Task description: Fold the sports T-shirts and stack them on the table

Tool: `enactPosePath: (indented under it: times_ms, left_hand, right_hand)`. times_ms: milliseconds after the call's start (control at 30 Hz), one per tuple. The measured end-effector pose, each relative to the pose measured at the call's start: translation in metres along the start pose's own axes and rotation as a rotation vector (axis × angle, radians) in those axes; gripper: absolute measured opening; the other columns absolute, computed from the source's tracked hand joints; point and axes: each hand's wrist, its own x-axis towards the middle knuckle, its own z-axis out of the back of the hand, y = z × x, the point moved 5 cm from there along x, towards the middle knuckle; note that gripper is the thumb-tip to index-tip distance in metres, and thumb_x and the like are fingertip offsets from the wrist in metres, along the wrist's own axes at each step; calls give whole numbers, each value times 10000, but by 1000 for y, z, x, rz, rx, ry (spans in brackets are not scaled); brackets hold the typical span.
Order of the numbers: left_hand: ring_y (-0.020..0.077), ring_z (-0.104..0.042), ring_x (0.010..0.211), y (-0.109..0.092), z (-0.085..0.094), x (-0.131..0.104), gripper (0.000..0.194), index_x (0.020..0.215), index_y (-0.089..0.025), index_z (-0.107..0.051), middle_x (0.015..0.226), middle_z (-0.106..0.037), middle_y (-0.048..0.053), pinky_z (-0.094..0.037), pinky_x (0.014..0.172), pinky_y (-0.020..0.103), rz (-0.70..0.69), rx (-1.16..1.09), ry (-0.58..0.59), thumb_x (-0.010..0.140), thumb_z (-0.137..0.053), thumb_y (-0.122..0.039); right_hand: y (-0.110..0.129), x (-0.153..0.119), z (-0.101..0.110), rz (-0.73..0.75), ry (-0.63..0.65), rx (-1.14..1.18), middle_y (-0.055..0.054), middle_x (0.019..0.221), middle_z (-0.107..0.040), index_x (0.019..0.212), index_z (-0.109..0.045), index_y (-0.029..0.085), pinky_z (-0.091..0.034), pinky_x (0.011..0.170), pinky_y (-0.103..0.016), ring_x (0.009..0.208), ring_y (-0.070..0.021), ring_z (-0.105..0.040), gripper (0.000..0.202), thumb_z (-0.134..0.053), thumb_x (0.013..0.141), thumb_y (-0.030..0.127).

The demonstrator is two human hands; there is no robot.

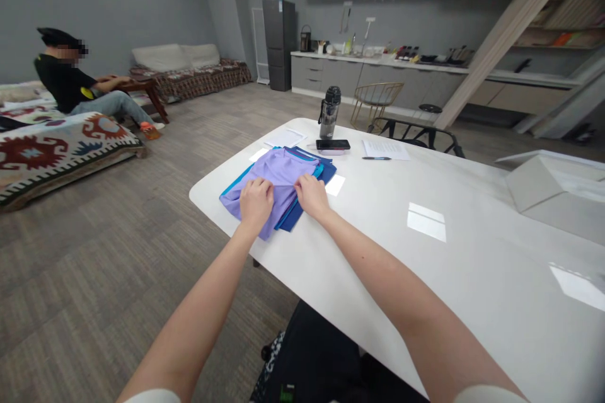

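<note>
A light purple cloth point(286, 170), perhaps a garment, lies wrinkled on top of a pile of blue fabric point(293, 216) near the table's left end. My left hand point(256, 203) has its fingers curled closed on the near part of the purple cloth. To the right, my right hand point(312, 195) pinches the same cloth at its right edge. A taut fold runs between the two hands. Dark blue and bright blue layers show beneath, at the right and left sides of the pile. The fingertips of both hands are partly hidden.
On the white table point(368, 252) stand a dark water bottle point(329, 113) and, beside it, a black phone point(333, 145). A pen point(377, 158) lies by a printed sheet point(392, 150). A white box point(558, 189) is at the right. A person point(66, 79) sits at the far left.
</note>
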Motion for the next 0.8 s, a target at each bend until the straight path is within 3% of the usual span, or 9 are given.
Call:
enactPosePath:
  times_ms: [133,267,500,667,733,800]
  left_hand:
    - [275,-581,1073,-49,-2,-7,261,1011,-235,-685,1087,-704,75,-439,914,391,-59,-56,4,1025,-431,-296]
    - [262,-610,1026,-116,-19,-23,267,1053,-218,-644,1038,-704,80,-435,905,372,-136,-130,31,1052,-387,-292]
    - [229,-636,985,-272,-70,-61,211,1075,-222,-587,1000,-702,62,-432,900,354,-334,-321,184,1063,-380,-258]
    - [219,-637,1012,-381,-98,-105,208,1063,-218,-595,1023,-705,65,-443,933,361,-511,-502,323,1059,-392,-259]
    - [210,-639,1034,-407,-104,-122,199,1068,-219,-603,1056,-709,58,-441,970,364,-604,-559,381,1053,-406,-249]
    - [208,-624,1111,-418,-106,-133,188,1143,-225,-600,1152,-703,54,-409,1047,381,-687,-573,400,1040,-444,-250]
  right_hand:
    - [-32,-38,37,-46,-63,34,-108,1086,-655,1008,-626,202,-395,836,-384,1032,-272,-564,161,-477,1032,256]
    - [-79,-93,76,-112,-124,79,-97,1043,-654,998,-616,209,-408,824,-369,997,-261,-580,169,-456,1030,250]
    - [-180,-213,146,-320,-284,116,-89,1000,-661,967,-601,220,-435,818,-354,933,-245,-601,176,-434,1003,262]
    - [-255,-298,179,-519,-398,105,-83,989,-673,980,-604,218,-437,777,-345,843,-227,-605,186,-435,979,294]
    - [-281,-326,185,-602,-427,106,-79,977,-679,975,-603,218,-435,763,-344,811,-223,-603,190,-435,971,306]
    - [-301,-349,188,-669,-455,108,-79,962,-683,978,-603,219,-435,754,-344,793,-222,-600,207,-424,972,323]
